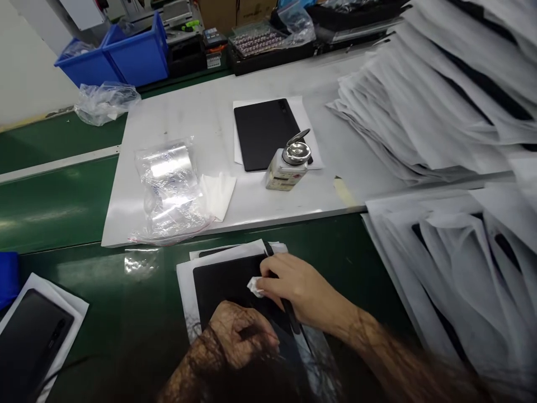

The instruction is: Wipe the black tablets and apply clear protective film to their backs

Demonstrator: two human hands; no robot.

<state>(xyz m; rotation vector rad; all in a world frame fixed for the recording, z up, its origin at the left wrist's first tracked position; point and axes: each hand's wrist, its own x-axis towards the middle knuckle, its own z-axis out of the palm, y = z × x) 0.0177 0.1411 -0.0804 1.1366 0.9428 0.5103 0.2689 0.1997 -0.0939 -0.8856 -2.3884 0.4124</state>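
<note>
My right hand (296, 288) pinches a crumpled white wipe (254, 286) over a flat black tablet-like panel (226, 282). A dark narrow strip (290, 316) runs beneath this hand; whether it is part of the panel or a separate piece I cannot tell. White paper (187, 291) lies under the panel. Resting low over the panel, my left hand (243, 333) has its fingers curled in, and what they hold, if anything, is hidden. Loose dark hair partly covers both forearms and the lower panel.
Beyond the hands, a pump-top bottle (287, 168) with its lid raised stands by another black panel (264, 131). A clear plastic bag (168, 184) and folded white cloth (220, 193) lie left. Paper-wrapped stacks (440, 112) fill the right. Blue bins (136, 53) stand behind.
</note>
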